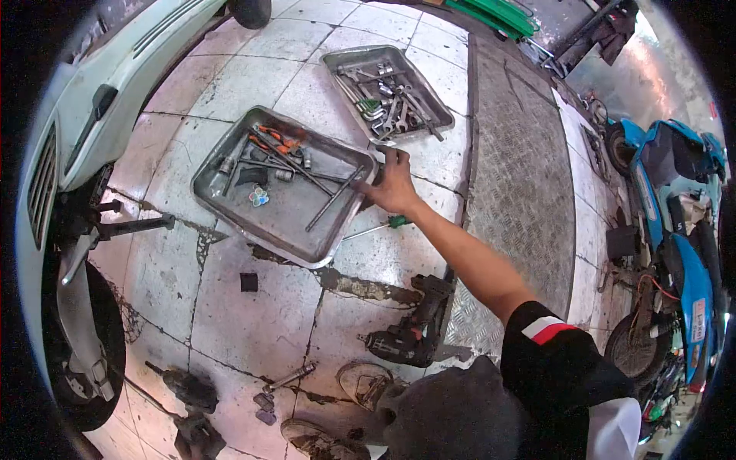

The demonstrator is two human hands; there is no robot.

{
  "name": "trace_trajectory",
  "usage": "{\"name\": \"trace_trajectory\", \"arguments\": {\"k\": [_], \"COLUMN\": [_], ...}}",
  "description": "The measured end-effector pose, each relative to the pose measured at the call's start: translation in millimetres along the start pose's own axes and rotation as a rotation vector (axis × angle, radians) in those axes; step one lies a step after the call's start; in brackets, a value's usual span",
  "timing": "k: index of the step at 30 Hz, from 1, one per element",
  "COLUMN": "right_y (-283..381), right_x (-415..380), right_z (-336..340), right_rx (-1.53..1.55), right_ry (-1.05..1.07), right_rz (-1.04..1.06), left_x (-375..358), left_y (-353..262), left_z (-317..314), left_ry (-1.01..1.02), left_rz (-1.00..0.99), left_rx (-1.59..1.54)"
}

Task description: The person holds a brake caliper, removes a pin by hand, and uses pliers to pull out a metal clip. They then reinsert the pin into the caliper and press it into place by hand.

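Note:
My right hand [392,184] is at the right rim of the nearer metal tray [287,230], its thumb and fingers bent around the tray's edge. Inside that tray lie orange-handled pliers [276,139], a long thin rod [334,201], sockets, a black piece and a few small coloured discs [258,196]. Just beyond, a second metal tray [368,55] holds several wrenches [400,113] and a green-handled tool set [370,107]. Below my right hand, a green-handled screwdriver [397,221] lies on the tiles. My left hand is not in view.
A cordless power tool [406,333] lies on the floor near my shoes [366,383]. A pale scooter [84,138] stands at the left, a blue motorcycle [682,261] at the right. A ratchet [291,377] and dark parts [192,389] lie at the lower left.

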State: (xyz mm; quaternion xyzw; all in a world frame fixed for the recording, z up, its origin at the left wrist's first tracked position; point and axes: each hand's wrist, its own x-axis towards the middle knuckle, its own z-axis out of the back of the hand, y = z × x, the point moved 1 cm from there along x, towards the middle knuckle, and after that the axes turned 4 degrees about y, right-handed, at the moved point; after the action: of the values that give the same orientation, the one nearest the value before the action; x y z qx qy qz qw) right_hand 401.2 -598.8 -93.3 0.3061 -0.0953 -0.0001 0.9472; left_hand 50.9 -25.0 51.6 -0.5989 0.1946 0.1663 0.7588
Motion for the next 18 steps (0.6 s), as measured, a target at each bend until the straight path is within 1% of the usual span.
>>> {"name": "trace_trajectory", "arguments": {"k": [1,2,3,4,5,6,8,9,10,12,13,14,15,16,17,18], "right_y": [1.0,3.8,11.3,15.8,16.8,14.6,12.4,15.5,17.0,12.6,12.3,11.9,10.7,11.8,13.8,27.8], "right_x": [-3.7,-7.7,-10.8,-13.4,-17.4,-20.2,-25.9,-27.3,-29.8,-36.6,-40.9,-44.5,-47.1,-50.1,-55.1,-55.4], "right_z": [-12.8,-27.9,-36.0,-40.4,-41.7,-43.1,-50.1,-49.9,-50.2,-53.3,-51.6,-49.2,-42.4,-38.2,-33.5,-22.1], "right_rx": [-0.02,-0.035,0.067,0.079,0.112,0.143,0.162,0.1,0.038,0.079,0.06,0.042,0.101,0.02,-0.087,-0.196], "right_ry": [0.015,0.038,0.146,0.164,0.142,0.117,0.134,0.159,0.185,0.178,0.189,0.202,0.176,0.194,0.182,0.171], "right_rz": [-0.044,-0.084,-0.25,-0.243,-0.246,-0.248,-0.237,-0.232,-0.23,-0.197,-0.211,-0.223,-0.162,-0.22,-0.25,-0.277], "left_x": [3.5,9.0,16.2,15.1,14.8,13.0,10.1,7.7,4.7,-2.3,-2.0,-3.2,-6.1,-7.0,-14.4,-15.5], "left_y": [8.5,33.1,66.4,84.2,33.6,34.4,39.4,42.0,41.2,40.7,44.4,60.6,83.1,83.9,83.6,59.8], "left_z": [1.0,5.9,15.1,21.6,-3.2,-2.6,-1.3,0.9,5.9,16.4,16.6,23.2,34.6,35.6,35.7,21.6], "left_ry": [0.008,-0.011,-0.069,-0.127,-0.088,-0.102,-0.196,-0.25,-0.254,-0.201,-0.18,-0.188,-0.205,-0.221,-0.229,-0.261], "left_rz": [0.027,0.039,0.073,0.101,0.013,0.023,-0.038,0.078,0.087,0.34,0.301,0.309,0.215,0.121,0.13,0.206], "left_rx": [-0.109,-0.104,-0.362,-0.624,-0.117,-0.117,-0.03,-0.022,-0.019,0.03,0.013,0.011,0.056,0.103,0.101,0.065]}}
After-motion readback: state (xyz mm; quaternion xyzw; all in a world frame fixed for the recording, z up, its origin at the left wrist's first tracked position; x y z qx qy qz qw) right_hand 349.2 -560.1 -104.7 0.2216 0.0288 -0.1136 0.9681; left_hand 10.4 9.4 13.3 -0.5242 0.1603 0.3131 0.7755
